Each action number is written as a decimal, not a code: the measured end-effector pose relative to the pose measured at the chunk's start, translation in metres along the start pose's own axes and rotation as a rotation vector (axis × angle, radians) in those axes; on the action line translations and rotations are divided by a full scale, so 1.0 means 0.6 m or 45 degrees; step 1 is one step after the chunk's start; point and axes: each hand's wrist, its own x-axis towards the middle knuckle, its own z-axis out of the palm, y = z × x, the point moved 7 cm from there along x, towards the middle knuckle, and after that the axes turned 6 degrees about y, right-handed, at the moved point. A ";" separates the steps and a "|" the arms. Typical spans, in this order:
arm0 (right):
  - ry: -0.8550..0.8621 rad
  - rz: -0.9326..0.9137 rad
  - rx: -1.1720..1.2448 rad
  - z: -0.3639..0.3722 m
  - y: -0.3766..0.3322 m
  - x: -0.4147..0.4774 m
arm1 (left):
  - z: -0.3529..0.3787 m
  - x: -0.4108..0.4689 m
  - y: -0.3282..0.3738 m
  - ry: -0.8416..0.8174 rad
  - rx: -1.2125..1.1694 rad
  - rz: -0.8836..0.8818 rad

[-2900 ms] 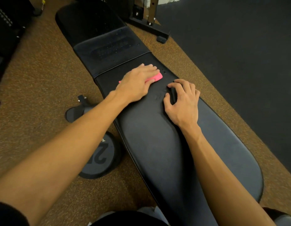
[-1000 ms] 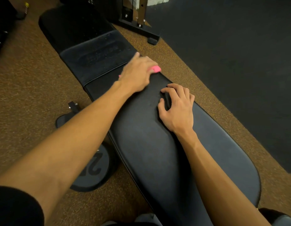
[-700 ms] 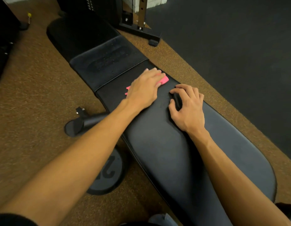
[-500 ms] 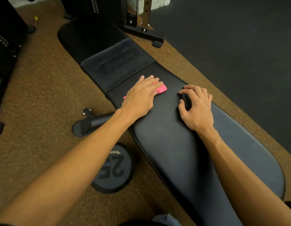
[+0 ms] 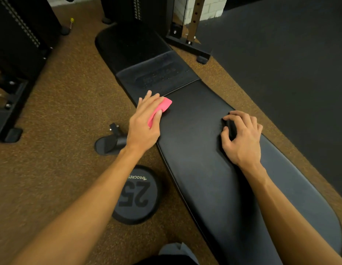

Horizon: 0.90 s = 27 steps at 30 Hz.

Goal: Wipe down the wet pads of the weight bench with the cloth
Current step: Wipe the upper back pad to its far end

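Pink cloth point(image 5: 162, 107) under flat L hand point(image 5: 145, 123) at pad point(image 5: 195, 150) left edge; pad length runs bodyward. R hand point(image 5: 243, 138) curled, grasp unclear.

The left hand point(image 5: 143, 129) lies flat on the pink cloth point(image 5: 162, 107), pressing it to the left edge of the long black pad point(image 5: 195, 169) of the bench point(image 5: 281, 207), just short of the seam with the textured pad point(image 5: 158, 73). The right hand point(image 5: 243, 138) rests on the same long pad, fingers curled over a small dark object point(image 5: 231, 127) that cannot be identified. A weight plate point(image 5: 137, 196) marked 25 lies on the brown floor point(image 5: 51, 150) beside the bench
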 end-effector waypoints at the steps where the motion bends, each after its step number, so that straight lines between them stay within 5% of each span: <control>1: 0.000 0.002 0.003 0.001 0.001 0.000 | 0.000 0.000 -0.002 0.044 -0.015 -0.001; 12: -0.001 -0.012 -0.009 0.003 0.004 0.000 | -0.007 0.052 -0.032 0.098 0.200 -0.005; 21: -0.011 -0.017 -0.041 0.006 0.002 -0.003 | 0.038 0.050 0.012 -0.334 0.328 0.167; 27: -0.032 0.023 -0.049 0.002 0.001 -0.009 | 0.036 0.052 0.016 -0.395 0.214 0.250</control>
